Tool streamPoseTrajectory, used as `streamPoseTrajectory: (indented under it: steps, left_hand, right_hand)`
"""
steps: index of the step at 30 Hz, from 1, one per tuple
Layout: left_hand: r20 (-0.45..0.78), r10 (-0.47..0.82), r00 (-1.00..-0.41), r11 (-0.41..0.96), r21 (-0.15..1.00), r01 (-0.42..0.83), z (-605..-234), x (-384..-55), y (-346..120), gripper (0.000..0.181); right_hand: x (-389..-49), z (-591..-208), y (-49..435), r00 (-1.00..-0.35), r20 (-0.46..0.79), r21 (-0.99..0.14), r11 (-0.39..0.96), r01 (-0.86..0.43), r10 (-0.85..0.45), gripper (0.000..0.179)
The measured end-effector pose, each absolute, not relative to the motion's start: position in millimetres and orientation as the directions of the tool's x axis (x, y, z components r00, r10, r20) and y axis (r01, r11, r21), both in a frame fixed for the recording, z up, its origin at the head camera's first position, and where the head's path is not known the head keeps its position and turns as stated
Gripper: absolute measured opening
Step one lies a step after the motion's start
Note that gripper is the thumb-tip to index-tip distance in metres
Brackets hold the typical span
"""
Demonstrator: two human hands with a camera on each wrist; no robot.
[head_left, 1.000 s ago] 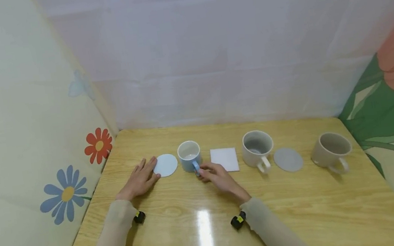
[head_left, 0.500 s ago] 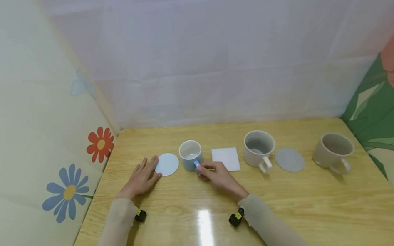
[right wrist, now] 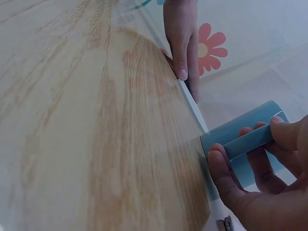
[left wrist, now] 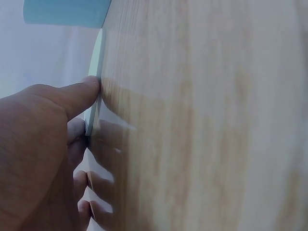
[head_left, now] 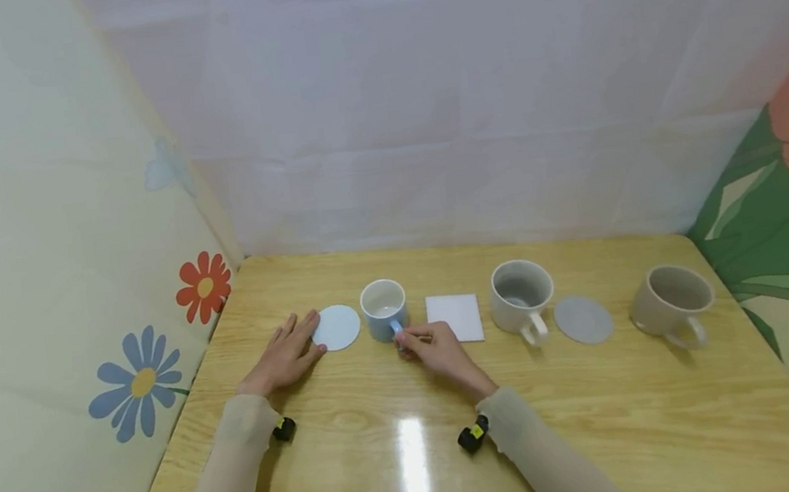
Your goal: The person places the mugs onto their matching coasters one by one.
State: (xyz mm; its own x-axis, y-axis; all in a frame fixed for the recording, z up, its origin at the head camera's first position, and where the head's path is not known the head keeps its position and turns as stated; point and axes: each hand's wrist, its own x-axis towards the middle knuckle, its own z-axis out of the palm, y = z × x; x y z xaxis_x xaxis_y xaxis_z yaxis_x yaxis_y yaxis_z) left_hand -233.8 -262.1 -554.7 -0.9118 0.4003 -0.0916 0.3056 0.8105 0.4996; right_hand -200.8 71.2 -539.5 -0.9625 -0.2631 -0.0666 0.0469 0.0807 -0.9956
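A small light-blue mug [head_left: 384, 310] stands upright on the table, right of a round pale-blue coaster [head_left: 337, 327]. My right hand [head_left: 440, 355] grips its handle; in the right wrist view the thumb lies on top of the blue handle [right wrist: 250, 141] and fingers curl round it. My left hand [head_left: 285, 357] lies palm down with straight, spread fingers, its thumb and index finger touching the coaster's left edge. In the left wrist view the thumb [left wrist: 82, 96] meets the rim of the coaster [left wrist: 96, 55]. Its palm side is hidden.
Right of the blue mug lie a square white coaster [head_left: 454, 318], a large white mug [head_left: 513, 312], a round grey coaster [head_left: 583, 319] and a beige mug [head_left: 657, 312], roughly in a row. A white cloth wall [head_left: 450, 104] rises behind the wooden table [head_left: 334, 464].
My right hand has shifted slightly in toward the blue mug's handle. The left hand stays at the coaster's edge. The head view has moved a little; mugs and coasters keep their places.
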Motion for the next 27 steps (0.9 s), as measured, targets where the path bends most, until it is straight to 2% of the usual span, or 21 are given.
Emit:
streamPoseTrajectory:
  steps: [27]
  left_hand:
    - [-0.083, 0.399, -0.913, 0.803, 0.512, 0.305, -556.8, -235.1, -262.1, 0.073]
  right_hand:
    - [-202.9, -527.5, 70.6, -0.961, -0.044, -0.996, 0.092, 0.019, -0.273, 0.022]
